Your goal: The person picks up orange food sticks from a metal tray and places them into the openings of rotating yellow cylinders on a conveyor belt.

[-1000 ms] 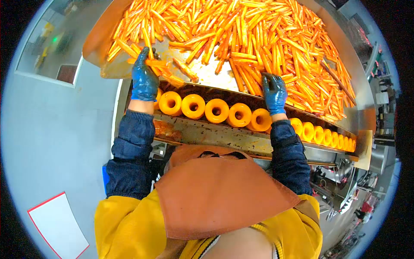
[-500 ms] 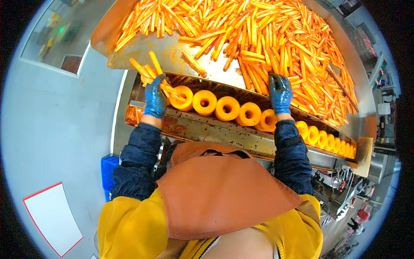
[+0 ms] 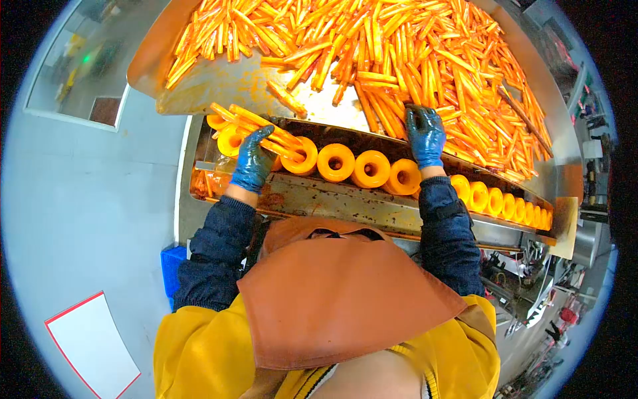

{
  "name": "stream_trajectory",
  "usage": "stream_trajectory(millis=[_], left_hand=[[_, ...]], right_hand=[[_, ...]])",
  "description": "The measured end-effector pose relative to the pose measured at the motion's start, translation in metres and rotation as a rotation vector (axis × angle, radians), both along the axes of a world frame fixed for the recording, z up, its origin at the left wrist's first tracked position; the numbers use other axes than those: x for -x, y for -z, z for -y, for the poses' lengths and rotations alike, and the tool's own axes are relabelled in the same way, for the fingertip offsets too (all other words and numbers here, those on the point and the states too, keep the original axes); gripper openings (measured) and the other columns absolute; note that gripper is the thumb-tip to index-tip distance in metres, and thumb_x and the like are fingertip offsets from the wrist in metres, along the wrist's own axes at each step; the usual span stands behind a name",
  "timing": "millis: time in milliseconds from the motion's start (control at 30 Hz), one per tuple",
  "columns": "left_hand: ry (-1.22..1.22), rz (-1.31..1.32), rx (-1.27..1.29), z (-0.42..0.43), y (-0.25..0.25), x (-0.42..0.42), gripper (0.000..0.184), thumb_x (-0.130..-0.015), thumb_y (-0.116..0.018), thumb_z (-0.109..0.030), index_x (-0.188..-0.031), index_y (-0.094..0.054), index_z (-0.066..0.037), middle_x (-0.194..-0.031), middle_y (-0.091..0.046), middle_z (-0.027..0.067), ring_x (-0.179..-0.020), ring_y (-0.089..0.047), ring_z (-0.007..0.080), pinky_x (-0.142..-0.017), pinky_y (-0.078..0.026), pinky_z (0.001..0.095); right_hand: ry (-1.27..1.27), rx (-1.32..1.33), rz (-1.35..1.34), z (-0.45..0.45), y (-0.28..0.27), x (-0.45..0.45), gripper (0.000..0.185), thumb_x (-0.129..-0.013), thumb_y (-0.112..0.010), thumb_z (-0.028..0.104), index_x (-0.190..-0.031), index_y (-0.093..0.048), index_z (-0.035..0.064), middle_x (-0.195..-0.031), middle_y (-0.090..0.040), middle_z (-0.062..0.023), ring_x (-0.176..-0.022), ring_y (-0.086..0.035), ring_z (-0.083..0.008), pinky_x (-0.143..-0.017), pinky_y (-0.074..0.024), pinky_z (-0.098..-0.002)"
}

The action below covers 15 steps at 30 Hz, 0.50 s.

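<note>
My left hand (image 3: 253, 161), in a blue glove with dark smears, is closed around a small bunch of glossy orange sticks (image 3: 247, 120). Their right ends lie at the mouth of a yellow ring-shaped cup (image 3: 307, 164), one of a long row. My right hand (image 3: 426, 135), gloved the same way, rests at the near edge of the metal tray (image 3: 226, 88). Its fingers are curled against the big pile of orange sticks (image 3: 458, 73); whatever lies between them is hidden.
A narrow metal ledge (image 3: 345, 205) runs along the near side of the cups. Loose sticks (image 3: 211, 181) lie at the row's left end. A long thin brown rod (image 3: 526, 121) lies on the pile at right. A blue bin (image 3: 173, 269) stands low at left.
The row of cups has shifted left, and more cups show beyond my left hand. My left hand has moved slightly right with its bunch, now lying flatter. My right hand stays at the pile.
</note>
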<state>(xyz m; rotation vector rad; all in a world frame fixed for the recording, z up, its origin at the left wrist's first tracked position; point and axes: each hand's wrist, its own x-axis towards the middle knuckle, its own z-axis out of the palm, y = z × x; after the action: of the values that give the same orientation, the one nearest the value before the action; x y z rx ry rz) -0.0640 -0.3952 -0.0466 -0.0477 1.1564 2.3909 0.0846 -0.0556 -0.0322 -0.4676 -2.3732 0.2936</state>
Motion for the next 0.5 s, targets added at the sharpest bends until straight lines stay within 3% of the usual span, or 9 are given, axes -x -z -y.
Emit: stream_trajectory(millis=[33,233,400,500], left_hand=[[0.003,0.106,-0.056,0.0,-0.001,0.002,0.018,-0.075,-0.064,-0.007,-0.092,-0.062,-0.002,-0.094,-0.06,0.0073,-0.093,-0.057,0.0215,-0.087,-0.046,0.0348],[-0.08,0.111,-0.07,0.022,-0.02,0.016,0.021,-0.079,-0.064,-0.005,-0.099,-0.058,-0.007,-0.093,-0.059,0.0049,-0.092,-0.058,0.0198,-0.085,-0.048,0.0353],[0.008,0.075,0.19,0.02,-0.031,-0.003,0.025,-0.077,-0.066,-0.007,-0.101,-0.06,-0.004,-0.096,-0.061,0.006,-0.095,-0.058,0.0195,-0.087,-0.047,0.034],[0.133,-0.007,0.386,0.019,0.01,-0.006,0.028,-0.076,-0.068,-0.009,-0.102,-0.061,-0.002,-0.098,-0.062,0.0068,-0.098,-0.058,0.0192,-0.089,-0.045,0.0329]], right_hand=[[0.003,0.001,0.0,-0.001,0.001,0.0,0.015,-0.082,-0.061,0.022,-0.09,-0.067,0.0108,-0.087,-0.064,-0.0103,-0.083,-0.06,-0.03,-0.076,-0.0485,-0.0396],[0.011,-0.012,-0.004,0.0,0.002,0.001,0.015,-0.082,-0.061,0.022,-0.089,-0.067,0.0107,-0.087,-0.064,-0.0099,-0.083,-0.06,-0.0297,-0.075,-0.0485,-0.0398],[0.01,-0.034,0.012,0.0,0.001,0.001,0.013,-0.082,-0.061,0.022,-0.087,-0.067,0.0108,-0.087,-0.064,-0.0093,-0.082,-0.06,-0.0294,-0.074,-0.0488,-0.0393],[0.015,-0.028,-0.009,0.0,0.003,0.001,0.013,-0.081,-0.062,0.022,-0.087,-0.067,0.0109,-0.087,-0.065,-0.0091,-0.082,-0.06,-0.0295,-0.074,-0.049,-0.039]])
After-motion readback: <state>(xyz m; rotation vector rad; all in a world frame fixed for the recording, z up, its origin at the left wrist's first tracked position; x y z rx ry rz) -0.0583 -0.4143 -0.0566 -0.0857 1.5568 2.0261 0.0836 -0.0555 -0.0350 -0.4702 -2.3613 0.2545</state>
